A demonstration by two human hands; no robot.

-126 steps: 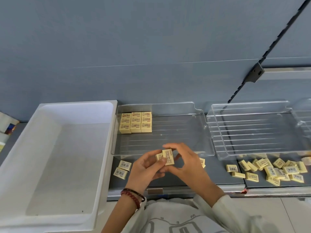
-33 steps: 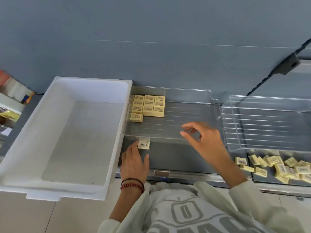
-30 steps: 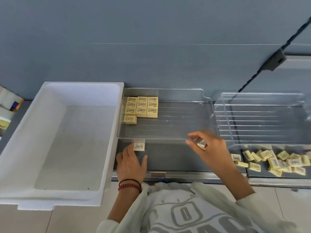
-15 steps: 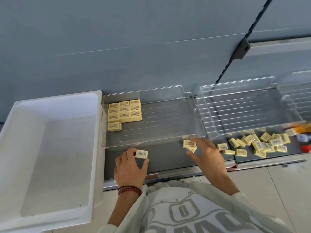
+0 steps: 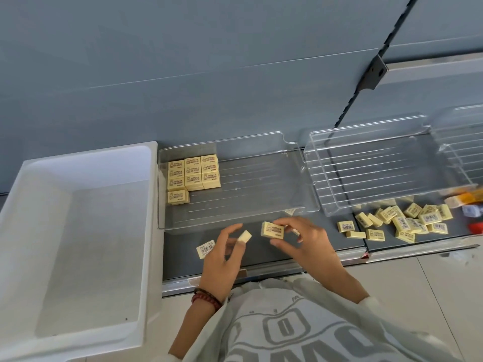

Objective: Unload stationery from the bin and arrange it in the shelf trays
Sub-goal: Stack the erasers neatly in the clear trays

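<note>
My left hand (image 5: pixel 222 259) pinches a small yellow eraser (image 5: pixel 244 236) end-on between its fingertips. My right hand (image 5: pixel 305 241) holds another boxed eraser (image 5: pixel 272 229) label-up, just in front of the clear left tray (image 5: pixel 235 220). Several erasers (image 5: pixel 193 173) stand in neat rows in that tray's back left corner. One eraser (image 5: pixel 205 248) lies barcode-up on the shelf beside my left hand. A loose pile of erasers (image 5: pixel 397 223) lies on the shelf to the right. The white bin (image 5: pixel 78 231) at the left holds nothing.
A second clear tray (image 5: pixel 379 163) with nothing in it sits to the right of the first, and a third shows at the frame's right edge. Orange and red items (image 5: pixel 467 198) lie at the far right. The shelf's metal front lip (image 5: pixel 261 273) runs below my hands.
Both hands lifted an eraser off the shelf and came together in front of the left tray. One eraser was added to the tray's front row earlier.
</note>
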